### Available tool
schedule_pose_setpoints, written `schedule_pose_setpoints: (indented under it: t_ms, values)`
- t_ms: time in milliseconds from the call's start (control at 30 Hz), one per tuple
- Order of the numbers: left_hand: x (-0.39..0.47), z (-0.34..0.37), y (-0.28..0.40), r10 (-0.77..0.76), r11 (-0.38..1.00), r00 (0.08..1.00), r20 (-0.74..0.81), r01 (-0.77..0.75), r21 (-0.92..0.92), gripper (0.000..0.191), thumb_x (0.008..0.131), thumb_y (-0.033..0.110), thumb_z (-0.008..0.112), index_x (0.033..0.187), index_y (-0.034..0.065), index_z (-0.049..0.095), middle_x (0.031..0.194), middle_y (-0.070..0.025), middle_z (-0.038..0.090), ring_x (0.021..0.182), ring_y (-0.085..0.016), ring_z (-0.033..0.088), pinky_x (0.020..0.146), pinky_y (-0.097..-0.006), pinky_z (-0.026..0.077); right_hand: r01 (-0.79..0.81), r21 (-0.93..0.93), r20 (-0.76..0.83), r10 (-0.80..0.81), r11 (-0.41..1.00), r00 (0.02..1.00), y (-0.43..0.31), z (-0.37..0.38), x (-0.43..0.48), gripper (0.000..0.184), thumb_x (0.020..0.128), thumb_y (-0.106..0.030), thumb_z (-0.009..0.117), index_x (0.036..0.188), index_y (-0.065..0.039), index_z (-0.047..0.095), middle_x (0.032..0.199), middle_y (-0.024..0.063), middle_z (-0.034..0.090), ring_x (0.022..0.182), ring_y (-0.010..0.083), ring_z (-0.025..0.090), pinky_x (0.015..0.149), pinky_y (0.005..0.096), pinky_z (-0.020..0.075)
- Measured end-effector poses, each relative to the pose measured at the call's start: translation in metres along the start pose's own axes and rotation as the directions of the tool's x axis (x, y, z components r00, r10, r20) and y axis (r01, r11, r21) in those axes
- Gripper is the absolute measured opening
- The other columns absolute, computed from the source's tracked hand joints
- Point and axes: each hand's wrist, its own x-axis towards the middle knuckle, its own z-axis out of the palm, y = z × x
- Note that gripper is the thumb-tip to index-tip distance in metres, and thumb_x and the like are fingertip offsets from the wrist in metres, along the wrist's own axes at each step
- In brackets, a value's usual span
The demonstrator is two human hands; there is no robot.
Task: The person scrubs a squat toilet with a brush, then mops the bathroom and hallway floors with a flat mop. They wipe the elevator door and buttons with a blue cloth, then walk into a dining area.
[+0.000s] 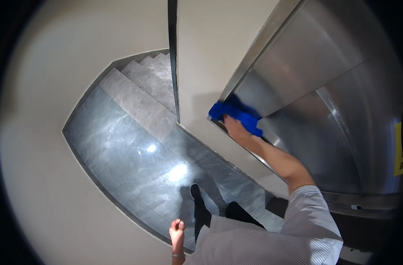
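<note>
A blue cloth [236, 112] is under my right hand [233, 126], pressed to the lower left corner of a brushed stainless steel panel [307, 99] with a metal frame. The fingers are partly hidden by the cloth and blurred. Lower down, my left hand [177, 226] hangs beside my body with the fingers curled in, and nothing shows in it. A bracelet or watch band circles the left wrist.
Grey stone stairs [138, 99] rise at the upper left from a shiny tiled floor [148, 165]. A pale wall [39, 139] with a dark skirting curves along the left. A dark vertical edge [173, 66] stands beside the stairs. A yellow sticker [399, 149] is at far right.
</note>
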Motion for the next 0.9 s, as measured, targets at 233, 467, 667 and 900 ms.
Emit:
schedule_pose_setpoints:
  t_ms: [233,467,667,900]
  values:
    - [-0.006,-0.047,0.000,-0.166,0.985,0.985,-0.044,0.163,-0.062,0.010,0.082,0.006,0.055,0.091,0.0022,0.053,0.072,-0.0039,0.056,0.059,-0.010,0.054,0.054,-0.0222,0.044,0.294,0.097,-0.211,-0.269,0.951,0.940,-0.023,0.053,-0.023,0.025,0.069,-0.012,0.056,0.093,-0.007,0.059,0.105,0.0105,0.054,0.099,0.0279,0.050,0.079,0.0361,0.0405]
    - [0.020,-0.036,0.032,-0.149,0.985,0.989,0.002,0.149,0.087,0.014,0.081,0.009,0.056,0.094,0.0022,0.053,0.074,-0.0047,0.057,0.060,-0.012,0.056,0.054,-0.0215,0.043,-0.191,0.751,-0.443,0.696,0.632,0.566,0.015,-0.018,-0.094,0.028,0.063,0.002,0.057,0.090,-0.004,0.057,0.112,0.0215,0.044,0.102,0.0383,0.045,0.088,0.0448,0.0369]
    - [0.022,-0.012,0.060,-0.130,0.971,0.983,0.129,0.100,0.215,0.019,0.081,0.007,0.055,0.098,-0.0006,0.052,0.075,-0.0061,0.058,0.063,-0.012,0.056,0.057,-0.0222,0.045,-0.476,0.731,0.151,0.564,0.489,0.812,-0.052,0.087,-0.044,0.023,0.069,-0.016,0.064,0.089,-0.004,0.064,0.112,0.0261,0.043,0.104,0.0416,0.041,0.093,0.0497,0.0307]
    - [0.024,0.032,0.093,-0.144,0.864,0.935,0.323,-0.040,0.501,0.018,0.083,0.007,0.056,0.099,-0.0001,0.053,0.075,-0.0054,0.058,0.063,-0.011,0.057,0.058,-0.0223,0.045,-0.340,0.616,-0.173,0.543,0.711,0.822,-0.011,0.079,-0.099,0.017,0.074,-0.014,0.053,0.087,-0.015,0.064,0.119,0.0171,0.048,0.116,0.0317,0.040,0.096,0.0425,0.0303]
